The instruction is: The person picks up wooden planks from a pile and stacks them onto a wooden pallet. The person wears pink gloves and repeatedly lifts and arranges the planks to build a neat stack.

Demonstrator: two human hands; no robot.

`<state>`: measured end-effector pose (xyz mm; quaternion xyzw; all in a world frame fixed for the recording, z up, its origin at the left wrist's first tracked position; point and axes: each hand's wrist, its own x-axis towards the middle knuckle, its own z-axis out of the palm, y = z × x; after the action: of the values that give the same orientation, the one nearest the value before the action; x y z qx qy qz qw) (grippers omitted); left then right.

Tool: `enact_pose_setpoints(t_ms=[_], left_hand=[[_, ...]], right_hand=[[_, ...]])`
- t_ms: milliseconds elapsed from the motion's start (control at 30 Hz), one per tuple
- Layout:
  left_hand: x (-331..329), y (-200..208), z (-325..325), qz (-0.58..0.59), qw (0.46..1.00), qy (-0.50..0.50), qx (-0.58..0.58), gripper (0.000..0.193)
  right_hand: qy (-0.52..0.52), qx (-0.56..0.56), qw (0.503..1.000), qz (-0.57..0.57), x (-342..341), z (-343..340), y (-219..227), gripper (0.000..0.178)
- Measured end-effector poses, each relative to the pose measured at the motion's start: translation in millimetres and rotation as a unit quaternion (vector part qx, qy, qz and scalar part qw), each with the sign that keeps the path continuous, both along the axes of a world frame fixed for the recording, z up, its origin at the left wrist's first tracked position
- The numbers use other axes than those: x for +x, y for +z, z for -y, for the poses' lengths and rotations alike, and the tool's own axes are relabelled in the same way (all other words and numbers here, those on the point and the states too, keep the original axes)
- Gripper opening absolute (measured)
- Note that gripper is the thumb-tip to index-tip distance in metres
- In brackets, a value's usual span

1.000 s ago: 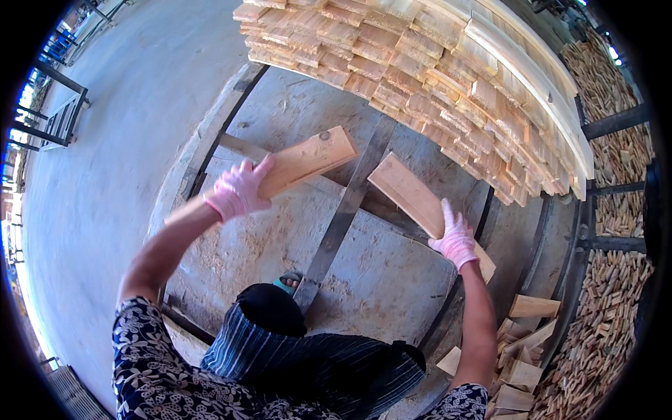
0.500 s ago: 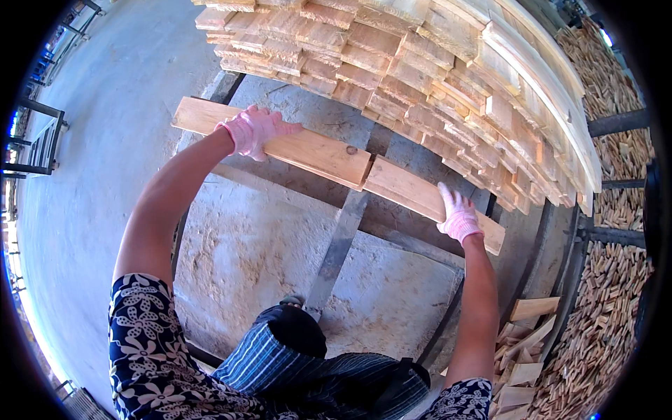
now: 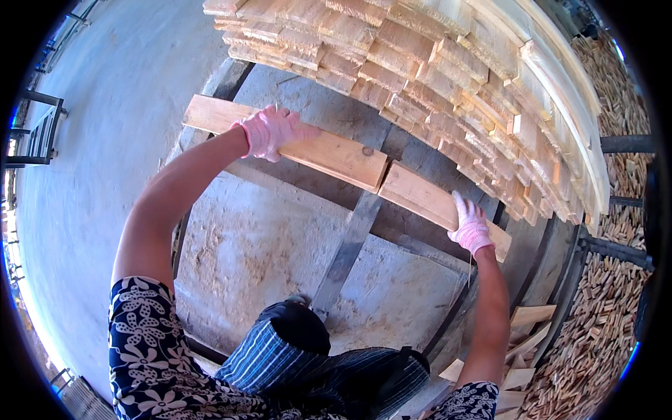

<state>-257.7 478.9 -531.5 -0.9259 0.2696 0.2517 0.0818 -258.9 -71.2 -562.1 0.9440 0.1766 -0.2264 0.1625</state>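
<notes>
Two flat wooden boards lie end to end in front of me, with a narrow gap between them. My left hand (image 3: 271,133), in a pink-and-white glove, grips the left board (image 3: 343,159) around its middle, fingers over its top face. On the right board (image 3: 418,194), my gloved right hand (image 3: 470,222) holds on near the outer end, fingers reaching across to the far edge. The left board has a dark knot close to the gap. Both boards are above dark metal rails (image 3: 350,245); whether they rest on them I cannot tell.
A large stack of layered boards (image 3: 413,77) rises just beyond the boards. Grey slabs (image 3: 259,252) lie between the rails. Loose offcuts (image 3: 532,315) and a big pile of small wood pieces (image 3: 595,343) are at right. A metal frame (image 3: 42,129) stands far left.
The view has shifted a little, so the stack and boards appear farther right. Both hands keep their places on the boards, which stay end to end.
</notes>
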Motion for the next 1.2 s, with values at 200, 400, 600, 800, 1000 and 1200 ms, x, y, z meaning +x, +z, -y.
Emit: enact_pose_setpoints(t_ms=[200,400,600,800,1000,1200], left_hand=[[10,0,26,0.015,1.000,-0.026,0.002,0.105],[-14,4,-1,-0.003,0.999,0.017,0.028,0.104],[13,7,25,-0.004,1.000,-0.017,-0.019,0.100],[-6,14,7,-0.022,0.999,0.001,-0.028,0.101],[4,17,14,-0.016,1.000,-0.014,-0.022,0.101],[-4,9,10,-0.013,1.000,0.007,-0.002,0.102]], right_hand=[[-0.002,0.005,1.000,0.008,-4,23,2,0.123],[0.097,0.017,0.995,0.019,1,-109,38,0.125],[0.135,0.214,0.956,0.148,-5,-167,-14,0.127],[0.175,0.238,0.938,0.183,-8,-188,-19,0.122],[0.142,0.205,0.954,0.167,-9,-185,-9,0.118],[0.121,0.220,0.964,0.089,-5,-196,-4,0.116]])
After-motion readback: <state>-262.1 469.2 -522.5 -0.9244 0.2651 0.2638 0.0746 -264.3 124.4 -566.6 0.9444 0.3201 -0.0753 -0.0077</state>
